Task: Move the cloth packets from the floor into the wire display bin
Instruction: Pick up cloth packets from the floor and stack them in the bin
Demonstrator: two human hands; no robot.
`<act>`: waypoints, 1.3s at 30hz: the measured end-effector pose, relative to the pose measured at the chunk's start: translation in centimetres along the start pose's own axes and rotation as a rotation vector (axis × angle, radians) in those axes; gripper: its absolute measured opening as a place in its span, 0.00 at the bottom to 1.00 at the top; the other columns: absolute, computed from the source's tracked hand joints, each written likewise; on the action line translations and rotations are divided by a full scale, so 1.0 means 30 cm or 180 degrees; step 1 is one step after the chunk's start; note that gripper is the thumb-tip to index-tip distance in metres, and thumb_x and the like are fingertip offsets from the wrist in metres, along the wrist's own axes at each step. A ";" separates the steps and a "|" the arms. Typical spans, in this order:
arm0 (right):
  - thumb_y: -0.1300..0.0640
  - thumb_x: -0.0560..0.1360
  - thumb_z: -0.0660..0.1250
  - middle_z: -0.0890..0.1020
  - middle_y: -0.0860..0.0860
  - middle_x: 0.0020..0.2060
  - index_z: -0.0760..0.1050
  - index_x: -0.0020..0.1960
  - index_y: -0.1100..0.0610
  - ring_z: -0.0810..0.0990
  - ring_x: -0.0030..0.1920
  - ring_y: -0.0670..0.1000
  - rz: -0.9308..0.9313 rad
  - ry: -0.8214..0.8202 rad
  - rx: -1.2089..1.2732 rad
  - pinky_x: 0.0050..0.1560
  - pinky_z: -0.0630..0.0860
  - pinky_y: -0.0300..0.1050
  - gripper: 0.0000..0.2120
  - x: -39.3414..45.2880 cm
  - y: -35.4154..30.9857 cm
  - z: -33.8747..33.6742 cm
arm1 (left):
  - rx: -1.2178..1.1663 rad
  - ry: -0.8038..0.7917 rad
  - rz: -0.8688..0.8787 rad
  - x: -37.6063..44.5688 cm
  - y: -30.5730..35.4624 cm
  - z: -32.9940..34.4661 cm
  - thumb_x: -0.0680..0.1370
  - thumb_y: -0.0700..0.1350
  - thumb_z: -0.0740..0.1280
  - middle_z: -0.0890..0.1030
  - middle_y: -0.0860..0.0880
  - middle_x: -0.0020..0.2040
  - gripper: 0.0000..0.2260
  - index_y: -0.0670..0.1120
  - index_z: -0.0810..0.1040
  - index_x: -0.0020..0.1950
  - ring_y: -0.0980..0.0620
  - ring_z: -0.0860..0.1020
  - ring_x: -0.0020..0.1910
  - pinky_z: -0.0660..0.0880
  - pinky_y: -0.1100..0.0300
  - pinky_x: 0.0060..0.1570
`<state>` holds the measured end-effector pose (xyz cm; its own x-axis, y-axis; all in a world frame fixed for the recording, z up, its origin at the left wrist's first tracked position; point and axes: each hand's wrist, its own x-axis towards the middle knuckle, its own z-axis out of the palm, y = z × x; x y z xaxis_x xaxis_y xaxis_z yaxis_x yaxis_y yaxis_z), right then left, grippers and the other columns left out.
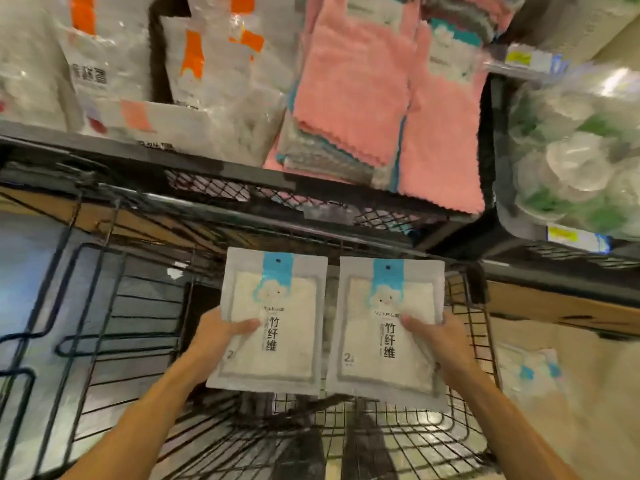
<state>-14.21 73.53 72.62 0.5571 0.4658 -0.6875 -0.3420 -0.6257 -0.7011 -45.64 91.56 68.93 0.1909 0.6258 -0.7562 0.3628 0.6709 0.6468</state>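
Hands (221, 336) grip glossy flat packets (272, 320).

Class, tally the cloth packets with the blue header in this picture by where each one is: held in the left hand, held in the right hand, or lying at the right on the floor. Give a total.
Held in the left hand: 1, the left packet
Held in the right hand: 1, the right packet
Lying at the right on the floor: 2, blurred, the floor packets
Total: 4

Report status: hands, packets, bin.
Left hand grips left packet. Right hand grips right packet. Both held over wire bin. More packets on floor.
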 end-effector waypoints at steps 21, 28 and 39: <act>0.50 0.76 0.76 0.86 0.47 0.50 0.77 0.61 0.56 0.86 0.45 0.47 -0.0183 0.0873 -0.1081 0.39 0.83 0.41 0.18 0.435 0.412 0.272 | 0.1456 0.1048 0.0233 0.466 -0.341 0.133 0.74 0.50 0.77 0.80 0.48 0.59 0.27 0.48 0.67 0.66 0.42 0.79 0.59 0.77 0.41 0.61; 0.47 0.76 0.75 0.80 0.51 0.56 0.66 0.62 0.55 0.83 0.52 0.55 -0.0564 0.1138 -0.1675 0.52 0.83 0.61 0.24 0.412 0.432 0.315 | 0.2100 0.1409 0.0520 0.471 -0.381 0.166 0.75 0.53 0.76 0.70 0.40 0.71 0.35 0.44 0.61 0.74 0.38 0.70 0.71 0.71 0.38 0.67; 0.32 0.81 0.57 0.52 0.63 0.82 0.36 0.82 0.63 0.56 0.81 0.64 -0.0911 0.0726 -0.4243 0.79 0.55 0.69 0.49 0.414 0.341 0.271 | 0.4785 0.1214 0.1207 0.420 -0.352 0.215 0.84 0.52 0.59 0.59 0.45 0.82 0.25 0.52 0.60 0.82 0.45 0.59 0.80 0.55 0.40 0.76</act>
<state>-16.94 78.00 55.35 0.6390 0.6476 -0.4152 0.7074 -0.7066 -0.0135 -41.18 89.78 51.94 0.3299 0.8709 -0.3644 0.9222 -0.3797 -0.0726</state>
